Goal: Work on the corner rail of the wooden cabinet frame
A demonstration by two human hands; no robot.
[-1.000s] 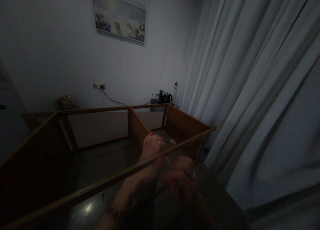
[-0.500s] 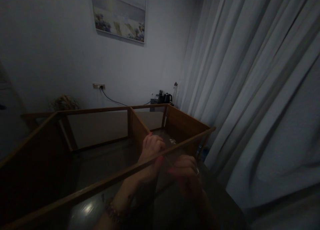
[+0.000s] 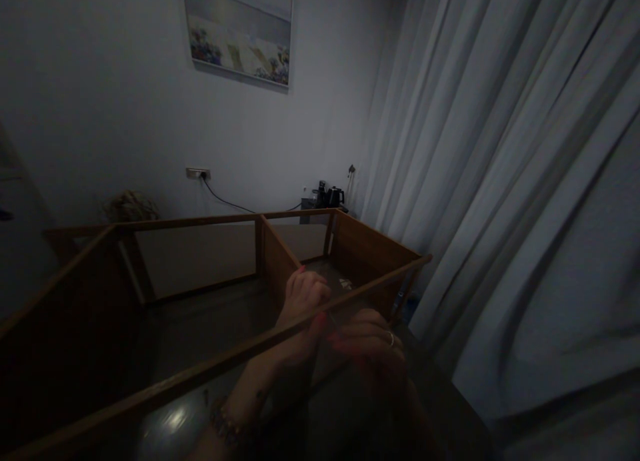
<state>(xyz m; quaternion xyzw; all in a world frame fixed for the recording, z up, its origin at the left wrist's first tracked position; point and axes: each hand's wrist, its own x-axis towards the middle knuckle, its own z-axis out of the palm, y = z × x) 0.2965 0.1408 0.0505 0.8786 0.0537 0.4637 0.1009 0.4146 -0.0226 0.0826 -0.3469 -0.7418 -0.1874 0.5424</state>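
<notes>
the wooden frame (image 3: 225, 361) stretches across the lower part of the view, resting on a dark surface (image 3: 435, 374), with a divider (image 3: 279, 253) standing upright inside it and an end panel (image 3: 377, 244) at the far right. the person's left hand (image 3: 306, 293) is bent at the place where the divider comes up to the front rail (image 3: 170, 385), its fingers above the rail and its thumb below; the rail crosses in front, so one cannot tell just what it grips. a beaded bracelet (image 3: 226, 421) circles that wrist. the right hand (image 3: 373, 341), with a ring (image 3: 391, 339) on one finger, is near the left, below the rail. its fingers are bent, and a thin rod (image 3: 334, 323) shows faintly beside their tips; whether they are closed on it one cannot tell in the dim light. small white pieces (image 3: 345, 283) lie in the right-hand compartment. behind the frame are a wall socket (image 3: 197, 173), a black kettle (image 3: 336, 195) and a hanging picture (image 3: 240, 33), with a pale curtain (image 3: 500, 181) to the right.
</notes>
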